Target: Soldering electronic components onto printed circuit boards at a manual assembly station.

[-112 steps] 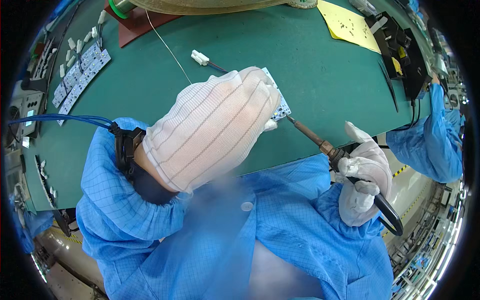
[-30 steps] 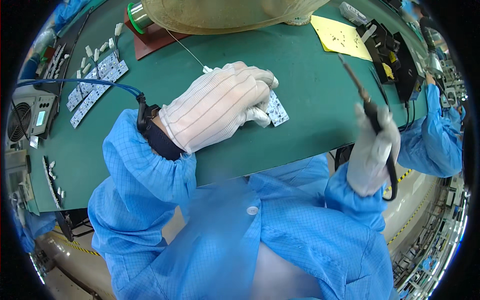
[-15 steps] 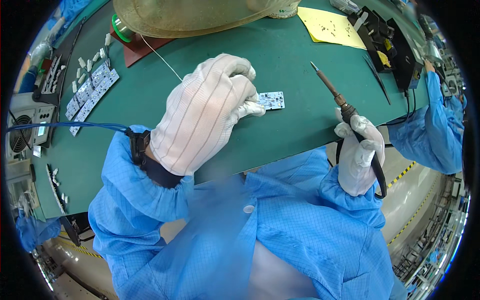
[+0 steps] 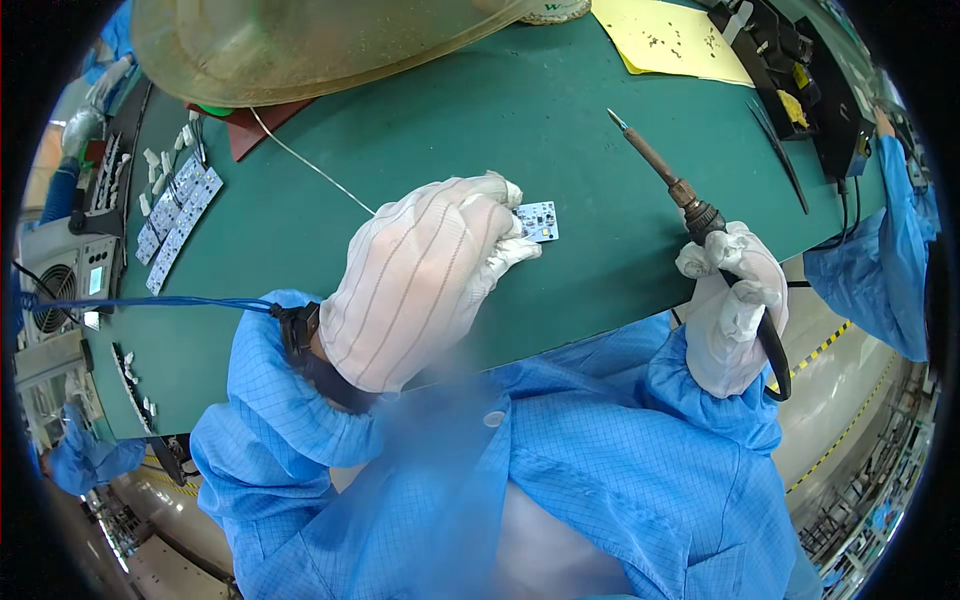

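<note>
My left hand (image 4: 430,270), in a white striped glove, has its fingers closed at the left end of a small white circuit board (image 4: 538,221). Only the board's right part shows; the fingertips hide the rest. A thin solder wire (image 4: 315,165) runs from the upper left to the back of this hand and disappears beneath it. My gloved right hand (image 4: 738,305) is wrapped around the handle of a soldering iron (image 4: 690,205). The iron's tip points up and left, above the table and apart from the board.
A clear domed cover (image 4: 330,50) overhangs the green table (image 4: 440,125), above a reddish-brown stand (image 4: 265,125). Circuit boards with white connectors (image 4: 180,215) lie left. Yellow paper (image 4: 670,40) with dark specks, tweezers (image 4: 780,155) and a black soldering-iron holder (image 4: 775,75) are at the right.
My left hand and the board have come nearer to me, and the raised fingers have lowered toward the board. The right hand keeps its grip on the soldering iron. The whole view has shifted.
</note>
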A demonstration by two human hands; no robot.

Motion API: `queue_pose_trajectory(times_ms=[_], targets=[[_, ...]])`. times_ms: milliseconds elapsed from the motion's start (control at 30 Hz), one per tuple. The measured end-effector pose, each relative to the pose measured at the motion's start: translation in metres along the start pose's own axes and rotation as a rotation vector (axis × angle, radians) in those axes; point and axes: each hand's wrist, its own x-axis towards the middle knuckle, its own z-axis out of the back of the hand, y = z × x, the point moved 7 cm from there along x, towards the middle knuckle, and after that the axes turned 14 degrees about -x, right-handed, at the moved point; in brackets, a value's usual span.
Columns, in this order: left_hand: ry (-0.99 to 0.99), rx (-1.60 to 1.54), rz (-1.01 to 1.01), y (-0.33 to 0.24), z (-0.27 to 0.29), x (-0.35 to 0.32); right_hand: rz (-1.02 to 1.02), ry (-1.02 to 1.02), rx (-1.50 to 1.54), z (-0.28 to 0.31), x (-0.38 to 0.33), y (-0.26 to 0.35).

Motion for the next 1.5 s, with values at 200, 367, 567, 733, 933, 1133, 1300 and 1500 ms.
queue_pose_trajectory(times_ms=[200, 367, 567, 733, 933, 1133, 1300, 1500], targets=[[0.033, -0.042, 0.098, 0.001, 0.0, 0.005, -0.096, 0.029, -0.117, -0.001, 0.002, 0.003], [0.044, -0.065, 0.143, 0.004, 0.001, 0.006, -0.061, -0.008, -0.358, -0.003, 0.001, 0.011], [0.071, -0.054, 0.091, 0.001, 0.004, 0.008, 0.007, -0.198, -0.458, -0.005, -0.001, 0.02], [0.092, -0.066, 0.126, 0.0, 0.002, 0.008, 0.212, -0.177, -0.366, -0.004, -0.001, 0.023], [0.09, -0.081, 0.126, 0.002, 0.001, 0.008, 0.076, -0.213, -0.528, -0.004, -0.003, 0.023], [0.072, -0.041, 0.132, 0.002, 0.001, 0.007, 0.083, -0.164, -0.497, -0.009, 0.001, 0.027], [0.073, -0.038, 0.147, 0.004, 0.0, 0.008, 0.089, -0.195, -0.517, -0.011, 0.0, 0.031], [0.071, -0.006, 0.175, 0.005, -0.002, 0.006, 0.093, -0.201, -0.519, -0.011, 0.0, 0.03]])
